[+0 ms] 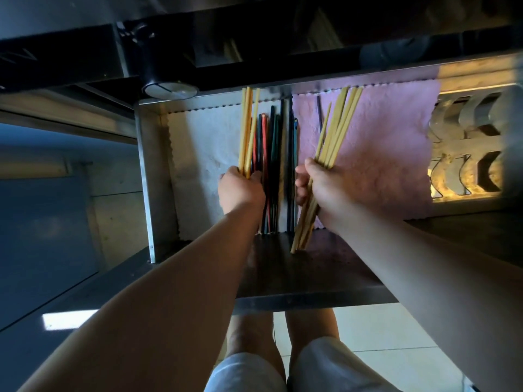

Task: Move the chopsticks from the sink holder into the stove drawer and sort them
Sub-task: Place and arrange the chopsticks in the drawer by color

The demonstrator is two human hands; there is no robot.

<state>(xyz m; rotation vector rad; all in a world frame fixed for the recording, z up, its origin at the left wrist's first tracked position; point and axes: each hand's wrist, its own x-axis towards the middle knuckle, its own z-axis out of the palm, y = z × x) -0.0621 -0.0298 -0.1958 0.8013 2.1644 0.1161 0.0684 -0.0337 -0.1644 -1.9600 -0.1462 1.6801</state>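
Far left, a dark glossy cabinet front (pixel 42 222) sits beside the pulled-out steel drawer (pixel 145 179), with a round stove knob (pixel 169 90) just above the drawer's back left corner. A white cloth (pixel 203 142) lines the drawer's left half. The left hand (pixel 240 190) is over the cloth's right edge, fingers curled round a few pale bamboo chopsticks (pixel 246 128). These are held near their lower ends, with the tips pointing toward the back of the drawer and reaching past its rear wall. Just right of that hand, the coloured chopsticks (pixel 271 142) (red, dark blue, teal, black) lie side by side along the drawer, about where the two cloths meet. They run front to back and are partly hidden under the left wrist. The right hand (pixel 322 188) grips a larger bamboo bundle (pixel 338 131) at mid-length. The bundle is tilted right at the top and fanned loosely, its lower ends sticking out below the fist over the drawer's front part. A pink cloth (pixel 390 154) lines the right half of the drawer, with a single dark chopstick (pixel 319 114) lying on it near the back, beside the bundle. Far right is a sunlit metal rack (pixel 467 154) with curved slots. At the bottom, the person's legs in white shorts (pixel 325 369) stand on a tiled floor (pixel 382 329).
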